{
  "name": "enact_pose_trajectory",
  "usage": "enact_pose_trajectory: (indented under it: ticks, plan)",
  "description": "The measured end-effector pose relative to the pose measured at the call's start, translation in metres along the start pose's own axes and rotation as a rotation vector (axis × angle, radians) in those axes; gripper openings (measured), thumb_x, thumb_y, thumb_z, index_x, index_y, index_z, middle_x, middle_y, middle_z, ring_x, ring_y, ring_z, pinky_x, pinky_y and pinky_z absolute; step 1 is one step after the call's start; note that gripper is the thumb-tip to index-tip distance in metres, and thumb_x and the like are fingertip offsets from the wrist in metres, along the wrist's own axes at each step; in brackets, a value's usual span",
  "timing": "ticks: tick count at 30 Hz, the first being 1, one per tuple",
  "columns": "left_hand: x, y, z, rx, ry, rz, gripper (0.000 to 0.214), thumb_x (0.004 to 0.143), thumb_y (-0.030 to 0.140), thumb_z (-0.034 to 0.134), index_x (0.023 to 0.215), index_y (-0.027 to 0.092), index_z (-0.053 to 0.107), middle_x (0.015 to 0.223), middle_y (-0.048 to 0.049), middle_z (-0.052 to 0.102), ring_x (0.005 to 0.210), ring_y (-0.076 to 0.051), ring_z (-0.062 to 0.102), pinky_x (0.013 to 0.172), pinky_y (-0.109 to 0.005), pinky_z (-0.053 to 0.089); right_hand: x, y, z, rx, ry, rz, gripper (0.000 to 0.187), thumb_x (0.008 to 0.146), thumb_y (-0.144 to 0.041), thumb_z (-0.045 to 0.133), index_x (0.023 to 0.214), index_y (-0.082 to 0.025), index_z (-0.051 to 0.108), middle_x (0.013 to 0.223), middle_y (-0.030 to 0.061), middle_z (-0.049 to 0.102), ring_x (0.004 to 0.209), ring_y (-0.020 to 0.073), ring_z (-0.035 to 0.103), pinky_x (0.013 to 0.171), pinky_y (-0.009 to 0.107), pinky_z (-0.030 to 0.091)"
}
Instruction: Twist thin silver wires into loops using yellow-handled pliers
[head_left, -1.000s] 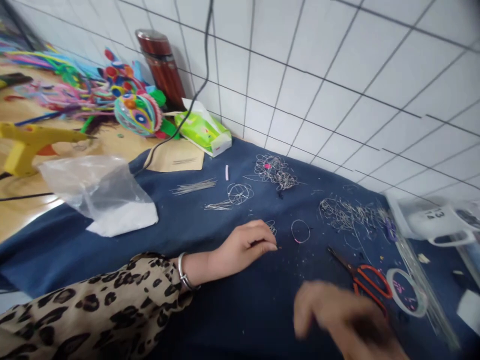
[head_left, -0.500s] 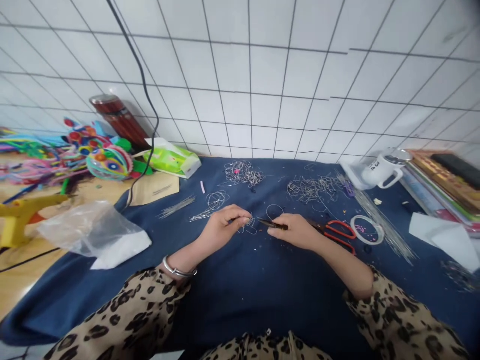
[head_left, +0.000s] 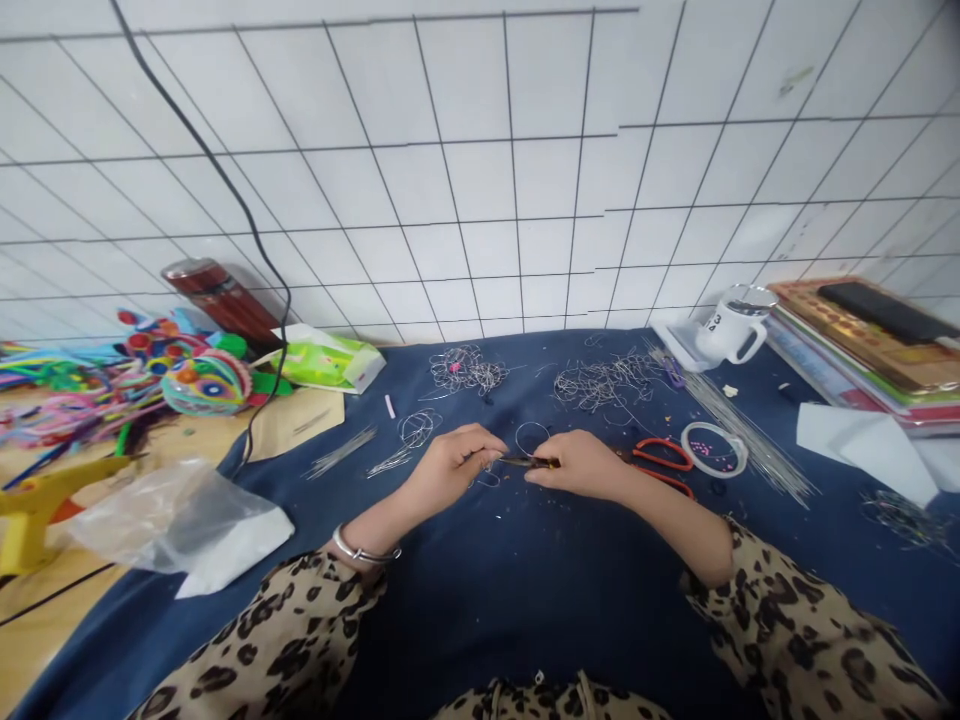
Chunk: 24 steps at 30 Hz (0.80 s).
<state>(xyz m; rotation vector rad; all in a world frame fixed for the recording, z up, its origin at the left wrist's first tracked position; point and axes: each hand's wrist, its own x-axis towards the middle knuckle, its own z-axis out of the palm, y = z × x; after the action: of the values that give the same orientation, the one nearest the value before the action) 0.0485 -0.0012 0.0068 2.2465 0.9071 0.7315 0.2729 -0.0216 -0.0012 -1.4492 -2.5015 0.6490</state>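
My left hand point(head_left: 459, 460) pinches a small piece of bent silver wire point(head_left: 489, 478), its loops sticking out below the fingertips. From the other side, my right hand point(head_left: 581, 464) is closed round a pair of dark pliers point(head_left: 529, 462). The tips of the pliers reach the wire beside my left fingertips; whether they grip it is too small to tell. A round wire ring point(head_left: 532, 436) lies just behind the pliers. Both hands are over the dark blue cloth point(head_left: 480, 600).
Tangled wire heaps point(head_left: 607, 382) lie toward the wall. Right are red-handled scissors point(head_left: 664, 455), a bead dish point(head_left: 714, 450), straight wires point(head_left: 750, 440) and a white mug point(head_left: 739, 325). Left are a plastic bag point(head_left: 157, 515), a yellow glue gun point(head_left: 37, 515) and a green packet point(head_left: 326, 360).
The pliers in my right hand have moved left, closing the gap to the wire in my left hand. The camera view has shifted, so the table contents appear slightly displaced.
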Motion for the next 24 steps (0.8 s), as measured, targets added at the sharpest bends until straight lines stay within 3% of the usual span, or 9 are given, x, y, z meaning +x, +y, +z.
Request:
enact_pose_trajectory:
  ticks: [6, 10, 12, 17, 20, 24]
  plan:
    - [0.009, -0.007, -0.002, -0.053, -0.043, -0.037, 0.019, 0.087, 0.024, 0.047, 0.091, 0.018, 0.064, 0.079, -0.0028, 0.061, 0.073, -0.013, 0.057, 0.069, -0.025, 0.045, 0.004, 0.008, 0.001, 0.025, 0.03, -0.006, 0.033, 0.078, -0.049, 0.05, 0.069, -0.019, 0.061, 0.067, -0.0009, 0.058, 0.063, 0.0104, 0.049, 0.057, 0.021, 0.026]
    - [0.023, -0.025, -0.009, -0.07, 0.004, -0.165, 0.024, 0.088, 0.03, 0.043, 0.102, 0.019, 0.059, 0.082, -0.0027, 0.062, 0.071, -0.013, 0.06, 0.07, -0.027, 0.047, 0.008, 0.018, 0.004, 0.152, 0.291, 0.072, 0.033, 0.081, -0.047, 0.047, 0.068, -0.018, 0.059, 0.064, -0.0018, 0.054, 0.061, 0.0099, 0.047, 0.057, 0.021, 0.028]
    - [0.034, -0.034, -0.008, 0.02, 0.01, -0.154, 0.023, 0.086, 0.03, 0.045, 0.1, 0.02, 0.06, 0.085, -0.003, 0.063, 0.074, -0.014, 0.06, 0.071, -0.028, 0.047, 0.01, 0.024, 0.007, 0.244, 0.439, 0.126, 0.033, 0.082, -0.046, 0.046, 0.072, -0.018, 0.06, 0.064, -0.0018, 0.052, 0.061, 0.0104, 0.047, 0.058, 0.021, 0.03]
    - [0.068, -0.044, 0.011, 0.24, -0.216, 0.004, 0.018, 0.081, 0.024, 0.052, 0.094, 0.02, 0.063, 0.093, -0.005, 0.062, 0.087, -0.018, 0.057, 0.08, -0.03, 0.044, 0.013, 0.032, 0.017, 0.433, 0.621, 0.197, 0.034, 0.082, -0.046, 0.045, 0.081, -0.018, 0.063, 0.066, -0.0009, 0.054, 0.063, 0.0114, 0.048, 0.06, 0.022, 0.035]
    - [0.087, -0.042, 0.025, 0.242, -0.273, 0.026, 0.024, 0.078, 0.023, 0.055, 0.101, 0.019, 0.061, 0.103, -0.0066, 0.059, 0.096, -0.02, 0.055, 0.084, -0.03, 0.042, 0.013, 0.034, 0.023, 0.487, 0.678, 0.206, 0.033, 0.082, -0.046, 0.046, 0.083, -0.017, 0.063, 0.067, -0.0003, 0.055, 0.063, 0.0115, 0.048, 0.06, 0.022, 0.036]
    - [0.107, -0.041, 0.038, 0.231, -0.401, 0.028, 0.023, 0.067, 0.024, 0.066, 0.09, 0.018, 0.063, 0.094, -0.0057, 0.061, 0.088, -0.02, 0.057, 0.077, -0.027, 0.043, 0.014, 0.035, 0.029, 0.507, 0.701, 0.205, 0.033, 0.082, -0.045, 0.045, 0.086, -0.017, 0.063, 0.071, 0.0009, 0.057, 0.065, 0.0121, 0.05, 0.062, 0.023, 0.038]
